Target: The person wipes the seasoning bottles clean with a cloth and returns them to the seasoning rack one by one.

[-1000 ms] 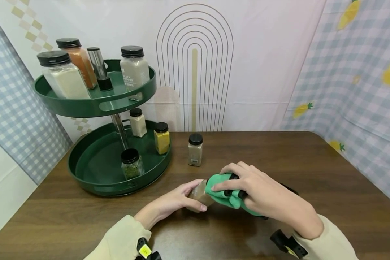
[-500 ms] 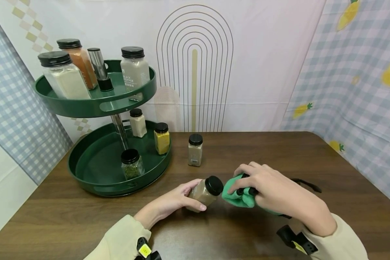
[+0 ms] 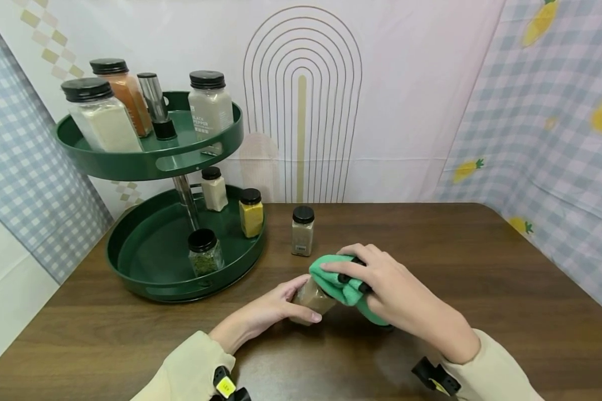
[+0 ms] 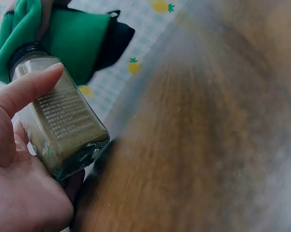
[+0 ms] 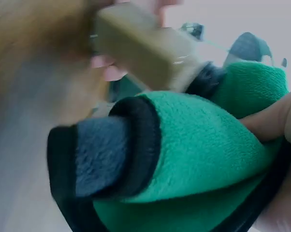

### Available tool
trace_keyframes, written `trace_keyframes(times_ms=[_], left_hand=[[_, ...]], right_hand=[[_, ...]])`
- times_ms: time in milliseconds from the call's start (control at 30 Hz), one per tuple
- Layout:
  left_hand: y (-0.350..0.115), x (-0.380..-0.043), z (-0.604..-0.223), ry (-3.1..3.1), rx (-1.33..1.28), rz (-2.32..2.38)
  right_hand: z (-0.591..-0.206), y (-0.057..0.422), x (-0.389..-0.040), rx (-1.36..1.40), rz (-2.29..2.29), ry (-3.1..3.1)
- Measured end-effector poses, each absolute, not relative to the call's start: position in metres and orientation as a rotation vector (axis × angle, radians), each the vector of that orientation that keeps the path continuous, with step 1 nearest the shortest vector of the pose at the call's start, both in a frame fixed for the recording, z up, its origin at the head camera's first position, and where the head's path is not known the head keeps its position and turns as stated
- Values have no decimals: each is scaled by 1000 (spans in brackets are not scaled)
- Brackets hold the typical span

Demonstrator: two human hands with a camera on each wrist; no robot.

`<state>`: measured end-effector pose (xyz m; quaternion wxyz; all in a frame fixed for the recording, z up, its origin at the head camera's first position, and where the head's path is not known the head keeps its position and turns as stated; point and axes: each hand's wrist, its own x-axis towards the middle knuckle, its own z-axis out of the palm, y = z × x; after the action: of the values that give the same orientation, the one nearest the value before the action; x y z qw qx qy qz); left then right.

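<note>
My left hand (image 3: 271,306) grips a square glass spice jar (image 4: 70,113) of brownish powder, tilted with its black lid toward the right. Small print covers the jar's side in the left wrist view. In my right hand (image 3: 388,284) is a folded green cloth (image 3: 348,289) with black edging, pinched between thumb and fingers. The cloth lies over the jar's lid end and hides most of the lid in the head view. In the right wrist view the cloth (image 5: 198,145) fills the foreground, and the jar behind it is blurred.
A two-tier green rack (image 3: 150,292) stands at the left, with large jars on top and smaller ones below. Another small spice jar (image 3: 302,231) stands upright on the brown table (image 3: 456,250) behind my hands. A patterned cloth hangs along the back.
The right hand with the cloth drew away to the right, baring the black lid, then came back left onto it. My left hand kept its hold on the jar.
</note>
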<state>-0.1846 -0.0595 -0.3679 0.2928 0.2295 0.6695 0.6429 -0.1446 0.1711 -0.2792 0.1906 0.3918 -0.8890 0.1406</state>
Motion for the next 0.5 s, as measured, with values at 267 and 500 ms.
trace_keyframes(times_ms=[267,500], left_hand=[[-58,-184,-369,1815,554,1736],[-60,-185,-373,1758,576,1860]], right_hand=[[-281,174,-145,975,372,-2634],[-272,182,-142,882,273,-2752]])
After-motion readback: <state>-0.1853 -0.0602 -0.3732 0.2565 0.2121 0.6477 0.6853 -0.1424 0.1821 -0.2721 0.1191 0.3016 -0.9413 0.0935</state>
